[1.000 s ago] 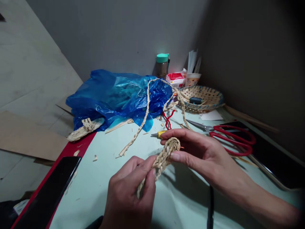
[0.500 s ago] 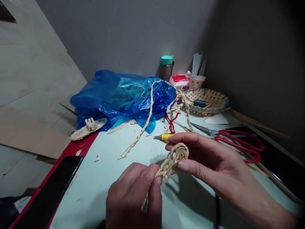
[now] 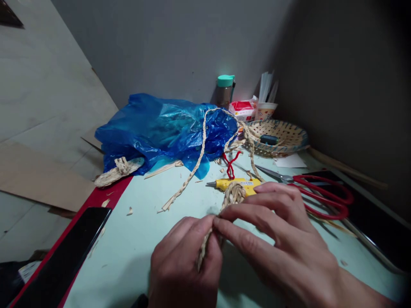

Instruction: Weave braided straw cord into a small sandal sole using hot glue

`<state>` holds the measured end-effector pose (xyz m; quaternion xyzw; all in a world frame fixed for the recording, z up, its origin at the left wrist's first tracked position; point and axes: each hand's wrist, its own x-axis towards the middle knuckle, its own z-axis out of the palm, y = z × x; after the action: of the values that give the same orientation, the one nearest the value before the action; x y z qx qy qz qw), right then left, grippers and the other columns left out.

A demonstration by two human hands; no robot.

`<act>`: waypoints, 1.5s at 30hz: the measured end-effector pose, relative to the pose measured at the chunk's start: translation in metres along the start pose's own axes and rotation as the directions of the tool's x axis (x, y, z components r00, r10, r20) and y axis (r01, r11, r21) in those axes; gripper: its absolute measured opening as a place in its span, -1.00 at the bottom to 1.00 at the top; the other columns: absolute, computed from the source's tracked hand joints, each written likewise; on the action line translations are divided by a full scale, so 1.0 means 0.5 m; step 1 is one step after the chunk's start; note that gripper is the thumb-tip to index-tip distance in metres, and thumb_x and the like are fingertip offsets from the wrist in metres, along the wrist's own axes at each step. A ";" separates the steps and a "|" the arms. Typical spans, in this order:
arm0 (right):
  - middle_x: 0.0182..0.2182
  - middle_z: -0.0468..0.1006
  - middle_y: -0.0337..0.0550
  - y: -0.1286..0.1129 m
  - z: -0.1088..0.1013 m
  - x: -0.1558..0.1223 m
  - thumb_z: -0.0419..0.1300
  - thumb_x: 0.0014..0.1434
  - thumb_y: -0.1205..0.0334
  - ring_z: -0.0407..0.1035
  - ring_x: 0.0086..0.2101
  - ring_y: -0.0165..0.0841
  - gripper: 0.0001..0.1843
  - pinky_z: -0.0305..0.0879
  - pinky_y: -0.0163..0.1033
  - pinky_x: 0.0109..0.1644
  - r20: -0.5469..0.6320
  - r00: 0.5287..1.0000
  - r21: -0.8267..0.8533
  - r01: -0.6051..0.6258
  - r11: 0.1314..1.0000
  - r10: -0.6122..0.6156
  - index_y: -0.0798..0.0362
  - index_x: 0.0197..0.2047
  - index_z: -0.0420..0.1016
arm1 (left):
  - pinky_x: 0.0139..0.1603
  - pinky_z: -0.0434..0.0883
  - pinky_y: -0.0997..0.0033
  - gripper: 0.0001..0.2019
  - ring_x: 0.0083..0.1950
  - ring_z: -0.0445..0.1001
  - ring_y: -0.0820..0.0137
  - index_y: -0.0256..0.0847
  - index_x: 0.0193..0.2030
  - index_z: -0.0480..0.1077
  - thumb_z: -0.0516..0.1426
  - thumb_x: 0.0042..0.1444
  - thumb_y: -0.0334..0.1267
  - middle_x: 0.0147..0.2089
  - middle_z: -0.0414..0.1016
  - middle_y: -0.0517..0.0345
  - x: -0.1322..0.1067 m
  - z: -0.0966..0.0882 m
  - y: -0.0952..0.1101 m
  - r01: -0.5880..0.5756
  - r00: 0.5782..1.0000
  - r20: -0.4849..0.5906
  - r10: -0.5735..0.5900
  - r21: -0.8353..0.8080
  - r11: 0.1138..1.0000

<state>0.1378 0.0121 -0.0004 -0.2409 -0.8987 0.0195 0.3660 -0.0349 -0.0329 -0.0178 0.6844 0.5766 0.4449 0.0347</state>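
A coiled piece of braided straw cord is between my hands, its rounded end pointing away from me. My left hand is closed on the cord, which runs down between thumb and forefinger. The thumb and fingertips of my right hand pinch the same braid right beside the left fingertips and hide part of it. Just behind the coil lies a yellow glue gun, its metal nozzle to the left. A longer straw braid loops over the blue plastic bag.
Red-handled scissors lie at the right by a dark tablet-like slab. Behind stand a woven basket, a paper cup and a bottle. At left are a small straw slipper and a black phone-like slab.
My right hand has slid from the coil's rounded end down toward my left fingertips and now pinches there. More of the glue gun shows.
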 end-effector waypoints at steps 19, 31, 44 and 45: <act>-0.19 0.60 -0.06 0.001 -0.010 0.019 0.12 0.40 0.24 0.47 -0.20 -0.25 -0.84 0.39 -0.07 -0.01 -0.007 0.997 0.130 -0.072 0.989 0.074 0.04 -0.06 0.52 | -0.36 0.41 0.50 -0.78 -0.46 0.43 0.46 -0.11 -0.08 0.58 0.20 0.15 -0.20 -0.28 0.59 0.17 0.026 -0.022 -0.052 0.564 0.817 0.315 -0.483 -0.263 0.782; -0.45 0.53 -0.22 -0.009 -0.003 0.021 0.19 0.32 0.23 0.46 -0.41 -0.37 -0.85 0.42 -0.33 -0.32 0.248 0.849 0.604 -0.513 0.610 0.467 0.04 -0.31 0.40 | -0.29 0.50 0.51 -0.92 -0.37 0.54 0.37 -0.13 -0.37 0.60 0.32 -0.01 -0.21 -0.37 0.60 0.17 0.032 -0.037 0.026 0.702 0.701 0.444 -0.559 -0.570 0.428; -0.50 0.53 -0.26 -0.011 -0.004 0.021 0.15 0.25 0.34 0.45 -0.47 -0.39 -0.85 0.37 -0.36 -0.40 0.289 0.795 0.675 -0.565 0.475 0.534 0.04 -0.39 0.39 | -0.44 0.38 0.57 -0.78 -0.51 0.34 0.50 -0.24 -0.35 0.60 0.39 -0.04 -0.13 -0.53 0.44 0.21 0.025 -0.008 0.036 0.705 0.674 0.456 -0.581 -0.631 0.323; -0.50 0.52 -0.28 -0.013 -0.003 0.019 0.14 0.25 0.37 0.44 -0.47 -0.42 -0.85 0.35 -0.38 -0.40 0.246 0.814 0.662 -0.537 0.522 0.526 0.04 -0.38 0.39 | -0.45 0.36 0.60 -0.78 -0.51 0.34 0.51 -0.24 -0.37 0.60 0.40 -0.06 -0.14 -0.54 0.44 0.22 0.025 -0.007 0.038 0.705 0.671 0.448 -0.590 -0.632 0.322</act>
<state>0.1303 0.0105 0.0084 -0.3439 -0.7059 0.4739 0.3985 -0.0238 -0.0305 0.0021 0.3395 0.5501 0.5442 0.5347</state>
